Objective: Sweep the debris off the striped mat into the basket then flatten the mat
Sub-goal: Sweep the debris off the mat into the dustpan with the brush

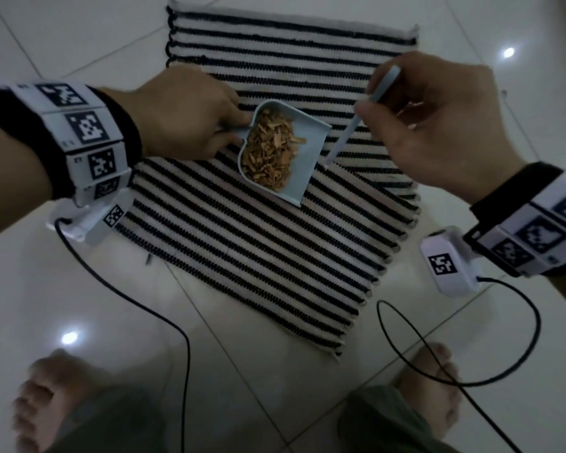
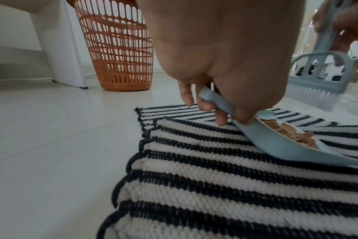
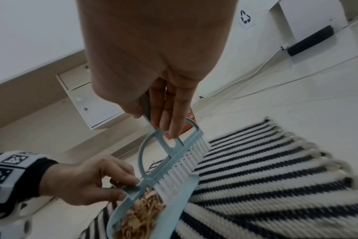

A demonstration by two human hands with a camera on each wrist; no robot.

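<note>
My left hand [image 1: 183, 116] grips the dustpan [image 1: 283, 152] handle; the debris [image 1: 272, 150] fills it, resting on the striped mat [image 1: 242, 250]. At three o'clock my right hand [image 1: 438, 125] holds the brush [image 3: 174, 158]. Only the left wrist view shows the orange basket [image 2: 117, 46], at ten o'clock. No legible writing.

Head overhead; wrists low, close.
</note>
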